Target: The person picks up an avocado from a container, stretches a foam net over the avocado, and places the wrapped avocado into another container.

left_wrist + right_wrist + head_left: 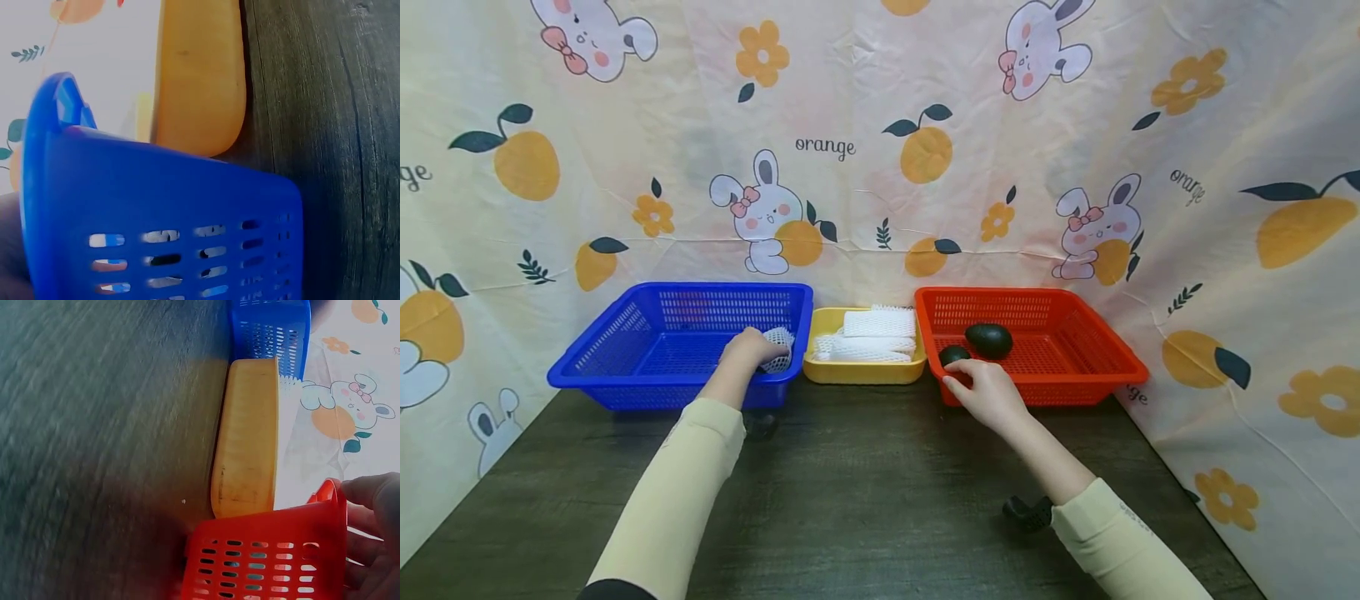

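We are viewing a dark wooden table (865, 483) carrying three containers in a row against a printed backdrop (880, 125) of rabbits and oranges.

At about 10 o'clock from the table's centre, we are seeing the blue basket (647, 350). Our left hand (747, 348) is reaching over its near right corner, fingers curled around a white foam net sleeve (778, 350), which is sitting just inside the basket's right wall. The left wrist view is showing only the basket's outer wall (175, 219) and the yellow tray's side (200, 75), so we cannot confirm the grip from there.

At 12 o'clock, between the two baskets, we are finding the yellow tray (863, 371), holding a stack of further white foam nets (868, 333).

At about 2 o'clock we are seeing the red basket (1075, 358). Two dark avocados are lying in it: the larger avocado (988, 340) near the middle, the smaller avocado (953, 355) at 8 o'clock from it, close to the near left corner. Our right hand (988, 390) is resting on that corner's rim, fingers bent toward the smaller avocado; it appears to be touching the fruit rather than enclosing it, though the view is partly blocked. In the right wrist view, the fingers (375, 494) are lying loosely beside the red rim (334, 506).
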